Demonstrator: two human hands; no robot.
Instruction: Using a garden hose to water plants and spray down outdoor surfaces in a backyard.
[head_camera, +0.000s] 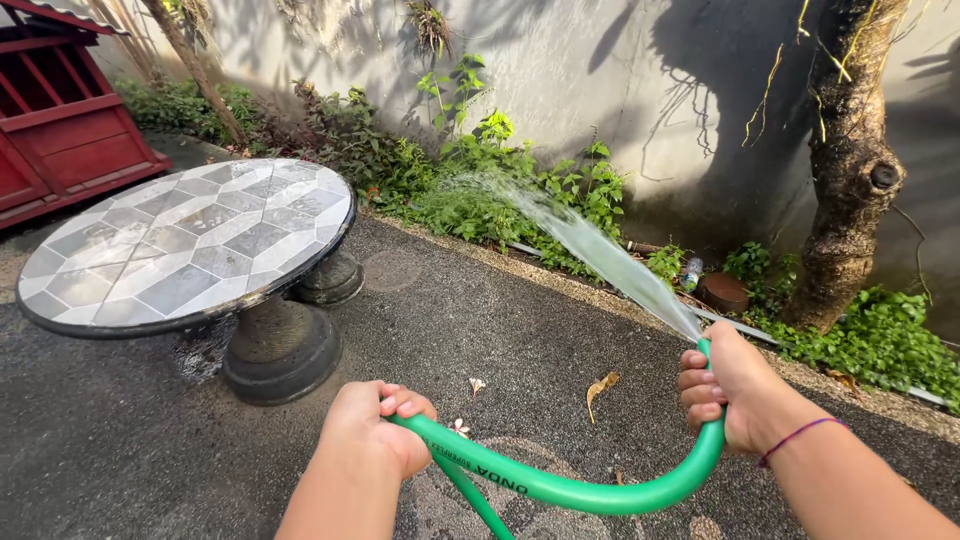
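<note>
Both hands grip a green rubber garden hose (580, 490): the right hand (725, 385) fingers curl around its spraying end, the left hand (375, 425) fingers wrap its bend, above the dark paved ground (480, 330).

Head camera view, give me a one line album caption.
Two hands, left and right, grip a green hose spraying water onto wall-side plants.

You're out in a home garden yard: paved ground (500, 330), a round stone table (190, 245), leafy plants (480, 180) along the wall (600, 70), a tree trunk (850, 170).
</note>
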